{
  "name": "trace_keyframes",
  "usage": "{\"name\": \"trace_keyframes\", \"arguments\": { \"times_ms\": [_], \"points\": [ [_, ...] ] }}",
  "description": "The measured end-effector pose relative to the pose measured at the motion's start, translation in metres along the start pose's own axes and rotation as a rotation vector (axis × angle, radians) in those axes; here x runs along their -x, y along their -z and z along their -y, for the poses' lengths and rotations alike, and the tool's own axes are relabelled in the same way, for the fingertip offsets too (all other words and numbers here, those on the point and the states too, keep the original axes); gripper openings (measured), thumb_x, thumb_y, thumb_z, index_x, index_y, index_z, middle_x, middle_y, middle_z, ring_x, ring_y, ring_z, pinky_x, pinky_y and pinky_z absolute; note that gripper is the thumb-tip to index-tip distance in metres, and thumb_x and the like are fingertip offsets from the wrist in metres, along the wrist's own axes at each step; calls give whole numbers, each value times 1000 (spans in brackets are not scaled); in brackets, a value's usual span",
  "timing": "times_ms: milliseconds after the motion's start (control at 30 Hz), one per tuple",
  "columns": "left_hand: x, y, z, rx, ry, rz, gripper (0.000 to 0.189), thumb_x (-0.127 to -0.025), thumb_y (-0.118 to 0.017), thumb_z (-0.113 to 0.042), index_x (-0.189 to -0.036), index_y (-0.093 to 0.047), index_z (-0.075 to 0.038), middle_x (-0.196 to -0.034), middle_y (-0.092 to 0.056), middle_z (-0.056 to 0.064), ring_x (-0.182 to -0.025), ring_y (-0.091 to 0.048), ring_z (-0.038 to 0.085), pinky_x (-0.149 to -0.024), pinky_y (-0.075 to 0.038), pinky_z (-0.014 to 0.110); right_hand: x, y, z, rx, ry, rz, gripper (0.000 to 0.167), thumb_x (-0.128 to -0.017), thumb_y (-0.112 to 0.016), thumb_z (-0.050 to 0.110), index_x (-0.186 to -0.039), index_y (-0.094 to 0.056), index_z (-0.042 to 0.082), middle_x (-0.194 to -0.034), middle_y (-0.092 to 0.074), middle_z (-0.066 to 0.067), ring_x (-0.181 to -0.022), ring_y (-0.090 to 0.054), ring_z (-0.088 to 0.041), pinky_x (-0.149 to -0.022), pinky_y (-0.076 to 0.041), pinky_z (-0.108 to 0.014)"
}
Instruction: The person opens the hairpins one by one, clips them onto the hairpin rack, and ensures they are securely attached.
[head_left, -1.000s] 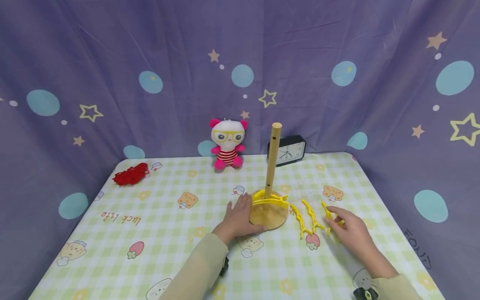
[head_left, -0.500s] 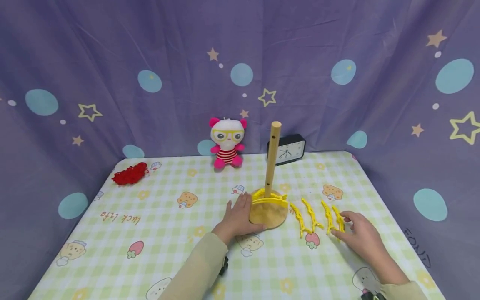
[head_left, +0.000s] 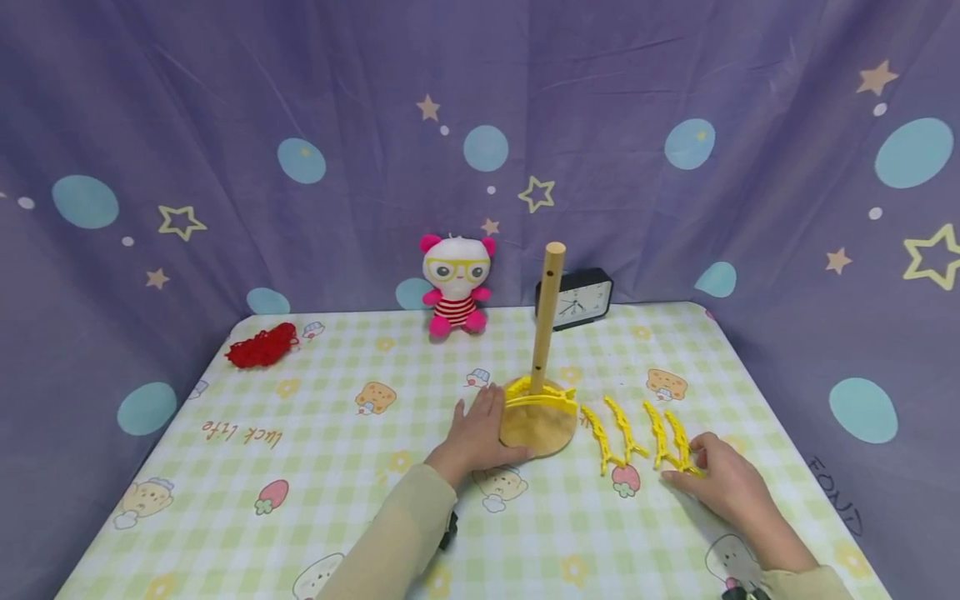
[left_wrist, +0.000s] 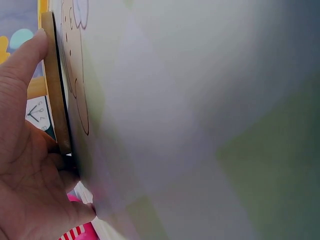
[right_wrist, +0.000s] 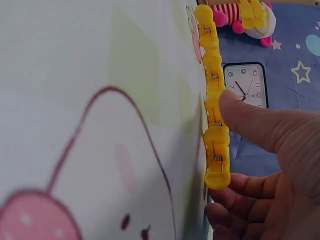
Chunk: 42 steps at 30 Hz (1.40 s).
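Observation:
My left hand holds the round base of a wooden stand, fingers along its left rim and thumb at the front edge. An upright post rises from that base. Yellow banana hair clips lie across the base around the foot of the post. Right of it, several more banana clips lie in a row. My right hand has the rightmost clip between thumb and fingers at its near end. Small springs show on these clips in the right wrist view, where the thumb overlaps the row.
A panda plush sits at the back of the table, with a black desk clock behind the post. Red netting lies at the far left. A checked cloth covers the table, and a purple curtain surrounds it.
My right hand has set the last clip down at the row's right end and shifted slightly right and nearer. The left hand has stayed on the base.

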<state>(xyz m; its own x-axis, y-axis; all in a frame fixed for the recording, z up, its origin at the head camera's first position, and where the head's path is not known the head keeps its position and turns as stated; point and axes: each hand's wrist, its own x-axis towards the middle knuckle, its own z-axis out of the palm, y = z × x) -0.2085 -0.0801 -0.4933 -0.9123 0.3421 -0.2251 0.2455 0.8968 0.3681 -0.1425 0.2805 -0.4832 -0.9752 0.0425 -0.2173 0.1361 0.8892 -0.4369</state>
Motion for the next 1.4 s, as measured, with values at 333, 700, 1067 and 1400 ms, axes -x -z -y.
{"name": "trace_keyframes", "arguments": {
  "times_ms": [333,700,1067,1400],
  "points": [
    [-2,-1,1,-7,10,14,116,-78,-62,-73,-157,-9,-5,-163,-6,9,-150,-4,24,-117,-1,53,-2,-5,-2,81,-20,23,60,-74,-80,51,-93,-55,0,-80,-51,-7,-70,-46,-21,-61,-39,-35],
    [-1,-1,1,-3,6,10,116,-78,-62,-72,-157,-10,-5,-163,-7,9,-150,-4,24,-117,-2,53,-3,-5,-3,84,-17,6,55,-74,-81,48,-88,-55,2,-75,-47,-6,-68,-43,-21,-60,-34,-34],
    [-1,0,0,-3,8,8,115,-78,-62,-71,-156,-10,-4,-163,-7,10,-150,-5,24,-117,-2,54,-3,-2,-5,51,-37,-24,54,-78,-78,45,-96,-58,-2,-78,-54,-7,-69,-47,-22,-61,-39,-35],
    [-1,-1,-1,-31,19,12,116,-78,-60,-73,-157,-9,-5,-164,-6,9,-150,-5,23,-117,-2,53,-1,6,-4,-45,-26,-196,56,-83,-75,43,-108,-58,-4,-99,-65,-24,-79,-61,-31,-69,-47,-45]
  ]
}}
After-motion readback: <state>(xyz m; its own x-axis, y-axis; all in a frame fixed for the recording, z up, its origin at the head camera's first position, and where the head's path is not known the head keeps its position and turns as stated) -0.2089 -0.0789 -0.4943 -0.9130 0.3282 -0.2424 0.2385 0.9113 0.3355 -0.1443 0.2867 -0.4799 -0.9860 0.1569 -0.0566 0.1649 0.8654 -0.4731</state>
